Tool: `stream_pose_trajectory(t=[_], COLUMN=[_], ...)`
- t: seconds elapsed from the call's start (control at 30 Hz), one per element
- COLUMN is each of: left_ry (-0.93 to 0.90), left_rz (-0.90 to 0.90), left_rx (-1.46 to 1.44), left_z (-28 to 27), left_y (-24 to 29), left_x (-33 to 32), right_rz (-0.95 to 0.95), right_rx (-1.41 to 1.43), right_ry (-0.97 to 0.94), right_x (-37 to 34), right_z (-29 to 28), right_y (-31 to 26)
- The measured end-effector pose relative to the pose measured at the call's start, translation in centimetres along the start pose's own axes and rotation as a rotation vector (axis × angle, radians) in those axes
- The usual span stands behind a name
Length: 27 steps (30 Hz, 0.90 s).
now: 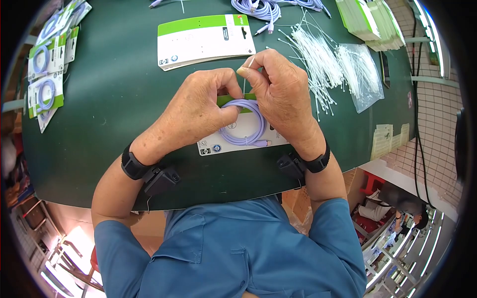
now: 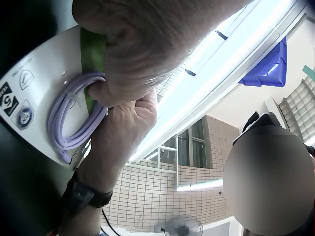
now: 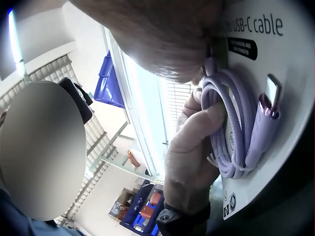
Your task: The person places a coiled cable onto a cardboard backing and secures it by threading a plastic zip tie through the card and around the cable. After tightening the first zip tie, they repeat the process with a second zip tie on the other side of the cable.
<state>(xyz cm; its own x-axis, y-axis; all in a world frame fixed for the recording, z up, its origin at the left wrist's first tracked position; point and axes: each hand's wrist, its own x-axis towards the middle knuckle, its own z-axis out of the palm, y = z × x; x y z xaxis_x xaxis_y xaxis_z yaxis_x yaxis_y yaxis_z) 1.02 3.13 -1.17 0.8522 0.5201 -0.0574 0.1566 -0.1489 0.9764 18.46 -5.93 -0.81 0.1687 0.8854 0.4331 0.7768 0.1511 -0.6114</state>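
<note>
A coiled lilac cable (image 1: 244, 141) lies on a white and green card (image 1: 208, 145) near the table's front edge. My left hand (image 1: 196, 102) pinches the top of the coil and the card, thumb over the cable. My right hand (image 1: 283, 89) pinches a thin white tie (image 1: 251, 61) between thumb and forefinger above the card's top edge. In the left wrist view the cable (image 2: 55, 120) is a round coil on the card (image 2: 39, 64). The right wrist view shows the cable's USB-C plug (image 3: 268, 105) and a small tie around the coil's lower part.
A stack of blank cards (image 1: 198, 42) lies beyond my hands. White ties (image 1: 318, 64) are spread at the right beside a plastic bag of ties (image 1: 360, 74). More lilac cables (image 1: 256, 10) lie at the back, and carded cables (image 1: 45, 94) at the far left.
</note>
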Motion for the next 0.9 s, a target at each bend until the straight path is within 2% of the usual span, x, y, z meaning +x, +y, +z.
stream_pose_trajectory(t=[0.33, 0.47, 0.57, 0.73, 0.83, 0.9], left_ry=[0.005, 0.015, 0.023, 0.012, 0.011, 0.019], left_rz=[0.002, 0.012, 0.014, -0.035, -0.052, -0.046], left_rx=[0.036, 0.035, 0.032, 0.035, 0.0, -0.072], left_z=[0.0, -0.1, -0.4, -1.2, -1.2, -1.1], left_y=[0.0, -0.5, -0.5, 0.1, 0.1, 0.1], left_x=[0.0, -0.1, -0.1, -0.1, -0.1, 0.0], right_rz=[0.022, 0.066, -0.069, -0.089, 0.106, 0.071], right_rx=[0.015, 0.198, 0.177, 0.142, 0.332, 0.346], right_ry=[-0.016, -0.005, -0.07, -0.182, -0.407, -0.412], right_x=[-0.1, -0.1, 0.1, -0.1, -0.4, -0.4], right_z=[0.0, -0.2, -1.2, -3.2, -4.1, -4.2], right_y=[0.2, 0.2, 0.3, -1.0, -1.4, -1.2])
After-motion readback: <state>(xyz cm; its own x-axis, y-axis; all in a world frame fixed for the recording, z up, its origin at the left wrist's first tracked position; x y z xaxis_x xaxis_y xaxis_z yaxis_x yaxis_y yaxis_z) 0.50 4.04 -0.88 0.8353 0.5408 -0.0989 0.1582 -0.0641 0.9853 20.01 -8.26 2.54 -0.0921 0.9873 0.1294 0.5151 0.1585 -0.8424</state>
